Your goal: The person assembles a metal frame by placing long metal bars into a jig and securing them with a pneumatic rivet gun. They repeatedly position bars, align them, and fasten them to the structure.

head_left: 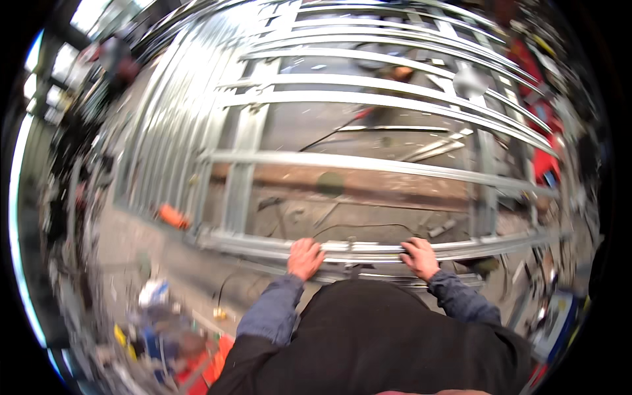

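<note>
I watch through the head camera as both bare hands take hold of the near edge of a large silvery metal frame. The left hand [306,259] is grasping the front rail [375,249], its fingers curled over the top; the right hand [420,259] grasps the same rail farther along, fingers bent over it as well, with a stretch of bare metal between the two. I cannot see how the fingers sit underneath. That rail runs from side to side just in front of the wearer's dark top [388,329], and each forearm reaches it in a blue-grey sleeve [271,309]. Beyond it I see a crossbar [368,162] spanning the frame, with more parallel bars behind it, and upright pieces such as the left stud [239,197] joining them. A bank of channels [168,118] lies close together on the left side. Through the gaps, a dark cable [322,139] with a red end and a rusty brown strip [401,192] show below. An orange object [173,216] sits near the frame's left corner; I can't make out its kind. Lower left, a white bundle [153,293] lies among blurred coloured clutter, and a blue-and-grey box [556,322] stands at the lower right.
</note>
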Available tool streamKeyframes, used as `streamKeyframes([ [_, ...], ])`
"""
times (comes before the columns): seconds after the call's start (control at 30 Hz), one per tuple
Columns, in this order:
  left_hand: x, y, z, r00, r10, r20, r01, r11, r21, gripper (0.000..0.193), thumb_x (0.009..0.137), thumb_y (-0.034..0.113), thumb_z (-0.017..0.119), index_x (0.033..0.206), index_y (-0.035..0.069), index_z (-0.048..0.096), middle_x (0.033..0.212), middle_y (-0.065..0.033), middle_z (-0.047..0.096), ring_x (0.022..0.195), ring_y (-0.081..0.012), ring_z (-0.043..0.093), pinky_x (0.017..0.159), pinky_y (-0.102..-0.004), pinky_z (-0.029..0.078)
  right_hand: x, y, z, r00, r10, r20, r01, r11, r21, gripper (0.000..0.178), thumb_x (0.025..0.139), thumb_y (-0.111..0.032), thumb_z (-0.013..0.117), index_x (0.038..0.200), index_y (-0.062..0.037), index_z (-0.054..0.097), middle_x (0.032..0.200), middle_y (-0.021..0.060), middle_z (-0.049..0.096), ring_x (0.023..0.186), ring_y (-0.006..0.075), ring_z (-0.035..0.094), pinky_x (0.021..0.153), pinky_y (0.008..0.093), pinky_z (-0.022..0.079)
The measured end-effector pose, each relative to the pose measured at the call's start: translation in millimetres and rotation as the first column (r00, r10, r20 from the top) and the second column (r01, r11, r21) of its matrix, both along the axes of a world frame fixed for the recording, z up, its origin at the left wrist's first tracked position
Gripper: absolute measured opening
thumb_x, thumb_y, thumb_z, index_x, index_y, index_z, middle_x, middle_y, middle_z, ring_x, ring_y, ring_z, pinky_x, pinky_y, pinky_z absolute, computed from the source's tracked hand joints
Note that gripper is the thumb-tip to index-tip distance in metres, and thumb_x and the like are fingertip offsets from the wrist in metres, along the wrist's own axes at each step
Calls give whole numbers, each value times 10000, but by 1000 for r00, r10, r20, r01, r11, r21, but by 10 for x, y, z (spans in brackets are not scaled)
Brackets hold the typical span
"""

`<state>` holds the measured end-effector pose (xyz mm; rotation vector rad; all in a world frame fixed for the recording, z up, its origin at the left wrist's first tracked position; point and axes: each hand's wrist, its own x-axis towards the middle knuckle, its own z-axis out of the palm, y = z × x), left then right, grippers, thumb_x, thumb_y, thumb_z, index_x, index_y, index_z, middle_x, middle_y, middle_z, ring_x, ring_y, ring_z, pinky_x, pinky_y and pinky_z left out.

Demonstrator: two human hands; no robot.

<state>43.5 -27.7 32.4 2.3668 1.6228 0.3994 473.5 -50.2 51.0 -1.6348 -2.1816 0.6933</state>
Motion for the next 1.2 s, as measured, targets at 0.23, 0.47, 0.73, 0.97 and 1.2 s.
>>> streamKeyframes([
  [0.23, 108, -226, -247, 996, 45, 81, -57, 986, 158, 328, 970, 381, 622, 996, 54, 637, 1079, -172, 597, 1109, -419, 552, 983, -563, 408, 113, -68, -265, 995, -98, 30, 94, 988, 127, 191, 923, -316, 764, 992, -139, 748, 1000, 65, 635, 1014, 303, 607, 889, 438, 513],
  [0.47, 18, -180, -160, 973, 32, -226, 2, 989, 148, 327, 951, 442, 663, 986, 123, 726, 998, -158, 695, 941, -397, 658, 811, -537, 537, 19, -108, -284, 994, -105, 26, 102, 990, 97, 200, 900, -349, 754, 974, -165, 781, 998, 36, 660, 1017, 312, 600, 877, 464, 500],
  [0.73, -65, -178, -394, 999, -21, -25, 24, 994, 109, 522, 1003, 593, 601, 1058, 76, 658, 1056, -141, 577, 1062, -396, 557, 883, -542, 422, 42, -63, -385, 995, -90, 34, 88, 994, 72, 205, 893, -362, 755, 940, -163, 777, 988, 44, 654, 1035, 325, 609, 876, 484, 509],
  [0.97, -161, -143, -402, 980, -200, 25, 193, 968, 159, 650, 881, 685, 704, 1131, 86, 674, 1075, -148, 587, 1057, -396, 556, 900, -541, 426, 97, -130, -310, 997, 14, 70, -22, 992, 125, 353, 894, -431, 778, 1052, -123, 712, 1061, 81, 617, 1068, 333, 571, 906, 472, 482],
  [1.2, -271, -95, -533, 973, -230, -33, 232, 968, 92, 610, 868, 636, 746, 1138, 95, 669, 1080, -153, 587, 1068, -397, 552, 905, -539, 433, 181, -195, -334, 991, 108, 73, -118, 980, 158, 505, 842, -516, 814, 1129, -124, 675, 1086, 93, 584, 1066, 341, 553, 923, 481, 464],
])
